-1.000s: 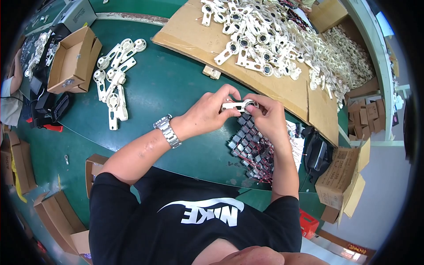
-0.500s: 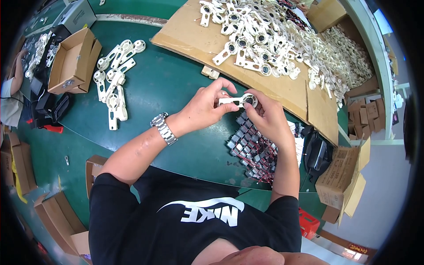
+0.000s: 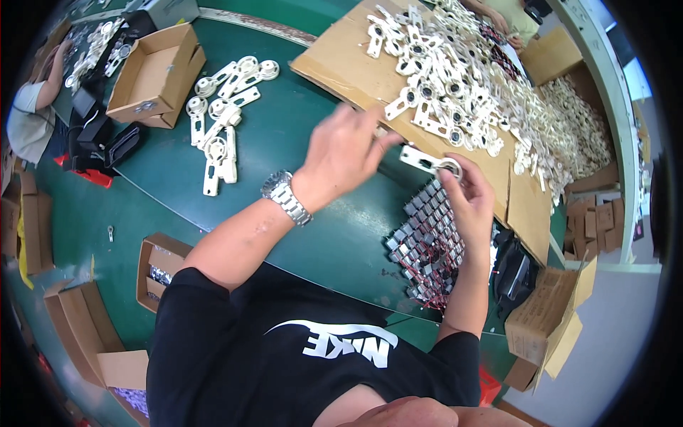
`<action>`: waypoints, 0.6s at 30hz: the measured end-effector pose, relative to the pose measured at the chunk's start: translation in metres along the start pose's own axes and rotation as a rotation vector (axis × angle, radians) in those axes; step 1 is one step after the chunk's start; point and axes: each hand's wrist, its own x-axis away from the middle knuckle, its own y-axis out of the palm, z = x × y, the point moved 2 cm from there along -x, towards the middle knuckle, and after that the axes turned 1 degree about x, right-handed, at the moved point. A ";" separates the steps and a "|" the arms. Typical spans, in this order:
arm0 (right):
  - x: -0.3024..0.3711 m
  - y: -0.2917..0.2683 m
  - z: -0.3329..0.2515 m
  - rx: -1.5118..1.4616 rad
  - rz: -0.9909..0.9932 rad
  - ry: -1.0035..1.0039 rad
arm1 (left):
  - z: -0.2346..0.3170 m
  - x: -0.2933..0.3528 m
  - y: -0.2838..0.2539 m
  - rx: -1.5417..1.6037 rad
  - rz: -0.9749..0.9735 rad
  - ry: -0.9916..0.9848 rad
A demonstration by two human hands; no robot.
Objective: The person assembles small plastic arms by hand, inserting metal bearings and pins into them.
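Now the left hand (image 3: 343,153) has released the white part (image 3: 415,157).

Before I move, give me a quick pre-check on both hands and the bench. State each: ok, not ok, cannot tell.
1. White part gripped: ok, right hand pinches it at the ring end.
2. Left hand empty: cannot tell, motion blur covers the fingers.
3. Ring's inner seating: cannot tell, the right thumb partly covers it.
4. Grey wired modules fully visible: not ok, right forearm hides their right side.
5. Loose white parts on green table away from both hands: ok, bare table shows between.
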 end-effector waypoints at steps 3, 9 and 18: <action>-0.002 -0.013 -0.011 -0.043 0.034 0.056 | -0.037 -0.016 -0.029 -0.584 0.077 -0.169; -0.025 -0.009 -0.006 0.051 -0.016 0.287 | -0.087 -0.013 -0.064 -1.068 -0.113 -0.561; -0.107 -0.009 0.003 -0.141 0.017 0.321 | -0.093 -0.016 -0.064 -1.034 -0.145 -0.602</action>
